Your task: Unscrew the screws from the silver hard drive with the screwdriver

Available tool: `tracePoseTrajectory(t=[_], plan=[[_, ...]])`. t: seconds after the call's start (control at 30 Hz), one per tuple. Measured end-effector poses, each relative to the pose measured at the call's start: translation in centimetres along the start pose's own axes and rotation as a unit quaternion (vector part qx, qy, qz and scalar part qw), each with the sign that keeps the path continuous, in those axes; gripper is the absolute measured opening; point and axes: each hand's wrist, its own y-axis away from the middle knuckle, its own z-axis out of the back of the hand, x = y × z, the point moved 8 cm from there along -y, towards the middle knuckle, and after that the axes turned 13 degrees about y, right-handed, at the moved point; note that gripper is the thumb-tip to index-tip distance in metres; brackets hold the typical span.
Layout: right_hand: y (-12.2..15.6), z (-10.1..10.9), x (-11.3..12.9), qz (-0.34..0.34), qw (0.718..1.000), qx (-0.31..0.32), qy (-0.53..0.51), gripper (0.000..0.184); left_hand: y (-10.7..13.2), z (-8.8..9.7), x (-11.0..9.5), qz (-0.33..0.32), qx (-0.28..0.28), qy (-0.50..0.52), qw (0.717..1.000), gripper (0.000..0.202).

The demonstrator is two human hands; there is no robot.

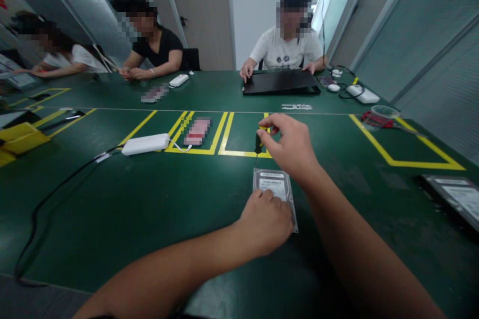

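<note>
A hard drive (273, 179) with white labels lies on the green table in front of me. My left hand (267, 219) presses down across its middle with curled fingers, gripping it and covering much of its label side. Pinched at the top between the thumb and fingers of my right hand (290, 142) is a small screwdriver (258, 145) with a dark green and yellow handle. It stands nearly upright, its thin shaft reaching down to the drive's far left corner. Whether a screw sits under the tip is too small to see.
Another hard drive (456, 202) lies at the right edge. Left of centre are a white power bank (145, 144) with cables and a pink phone (198, 129). A clear tub (379, 115) with red contents stands back right. Across the table, a person handles a black panel (282, 82).
</note>
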Motion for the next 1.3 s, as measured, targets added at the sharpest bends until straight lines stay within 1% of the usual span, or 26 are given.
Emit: tracePoseTrajectory(t=[0.2, 0.27, 0.37, 0.5, 0.6, 0.73, 0.87, 1.0, 1.1, 1.2, 1.3], plan=[[0.1, 0.0, 0.4, 0.017, 1.000, -0.011, -0.004, 0.010, 0.2, -0.2, 0.3, -0.013, -0.016, 0.009, 1.000, 0.019], [0.2, -0.1, 0.5, 0.017, 1.000, -0.008, -0.009, 0.013, 0.3, -0.2, 0.5, -0.008, -0.023, 0.018, 1.000, 0.022], [0.2, -0.1, 0.5, 0.019, 1.000, -0.008, -0.016, 0.010, 0.5, -0.2, 0.9, 0.003, -0.029, 0.038, 0.999, 0.024], [0.2, 0.1, 0.0, -0.009, 1.000, -0.003, -0.024, 0.015, 0.6, -0.2, 1.1, 0.002, -0.027, 0.055, 0.998, 0.024], [0.2, 0.1, -0.1, -0.017, 1.000, 0.002, -0.008, 0.014, 0.5, -0.2, 1.2, 0.001, -0.029, 0.060, 0.998, 0.023], [0.1, 0.1, 0.2, 0.007, 1.000, -0.004, 0.000, 0.010, 0.6, -0.2, 1.2, -0.007, -0.037, 0.058, 0.998, 0.022], [0.0, 0.0, 0.4, 0.023, 1.000, -0.014, -0.001, 0.012, 0.6, -0.4, 1.1, -0.012, -0.028, 0.055, 0.998, 0.023], [0.0, 0.0, 0.3, 0.020, 1.000, -0.017, -0.004, 0.007, 0.5, -0.5, 1.0, -0.011, -0.018, 0.048, 0.999, 0.024], [0.1, 0.1, 0.1, 0.006, 1.000, -0.015, -0.004, 0.009, 0.5, -0.5, 1.1, -0.007, -0.017, 0.054, 0.998, 0.023], [0.1, 0.0, -0.1, -0.011, 1.000, -0.010, 0.004, 0.009, 0.5, -0.3, 1.1, -0.009, -0.025, 0.061, 0.998, 0.024], [0.0, 0.0, 0.1, -0.004, 1.000, -0.016, 0.004, 0.008, 0.5, -0.2, 1.1, -0.013, -0.032, 0.058, 0.998, 0.024]])
